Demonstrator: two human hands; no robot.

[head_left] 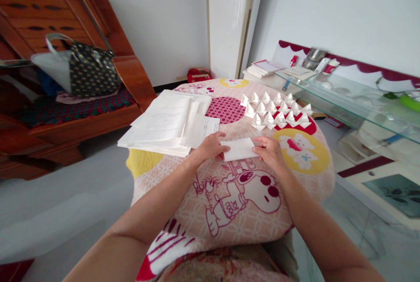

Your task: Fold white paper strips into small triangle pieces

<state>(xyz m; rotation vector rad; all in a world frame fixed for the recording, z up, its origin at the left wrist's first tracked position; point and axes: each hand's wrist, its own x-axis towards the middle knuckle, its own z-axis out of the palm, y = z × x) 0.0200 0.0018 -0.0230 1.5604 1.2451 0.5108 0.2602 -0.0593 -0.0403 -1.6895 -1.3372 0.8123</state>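
Observation:
A folded sheet of white paper (239, 149) lies between my two hands, low over the patterned tablecloth (197, 205). My left hand (212, 147) pinches its left edge between thumb and fingers. At the right edge, my right hand (268, 150) grips it the same way. Beyond my hands, on the right part of the table, several white folded paper boats (271, 107) stand in rows. To the left is a thick stack of white paper sheets (160, 120), some with print on them.
A glass shelf (357, 102) with cups and small items runs along the right wall. On the left stands a wooden bench (124, 72) with a black patterned bag (93, 69) on it. A tall white cabinet-like unit (226, 23) is at the back.

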